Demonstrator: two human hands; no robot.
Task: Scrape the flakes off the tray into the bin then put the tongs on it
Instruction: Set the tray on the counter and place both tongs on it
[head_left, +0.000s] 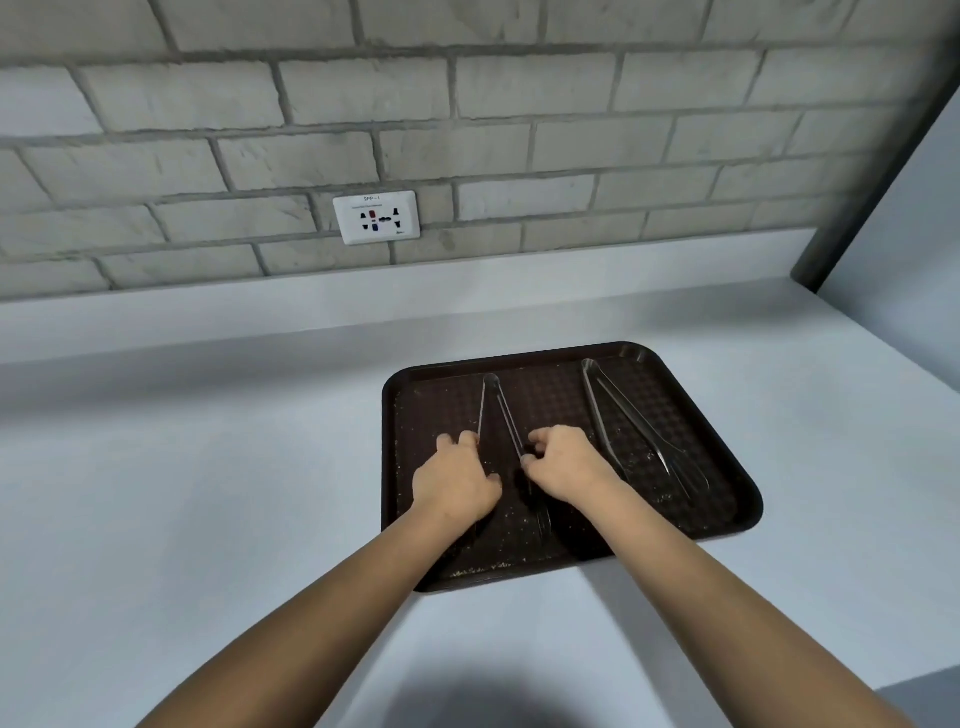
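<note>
In the head view, a dark brown tray (727, 499) lies on the pale worktop (208, 467), toward its right side and closer to the near edge than to the back wall. Two pairs of clear plastic tongs lie on it. The left tongs (491, 402) point their hinge toward the back edge, and the right tongs (631, 423) lie slanted near the right rim of the tray. Small pale flakes (483, 569) are scattered over the tray and are thickest along its near rim.

Both hands are at the left tongs. The left hand (454, 480) has its fingers curled against the left arm of the tongs, and the right hand (563, 467) pinches the right arm between thumb and fingers. I judge that the tongs must first come off, because the tray cannot be scraped while they lie on it. The bin is not visible here.

On the brick wall (519, 104) there is a white socket plate (376, 217) with a small printed code at its top. It looks like "9PP-1", but it is too small to be sure.
</note>
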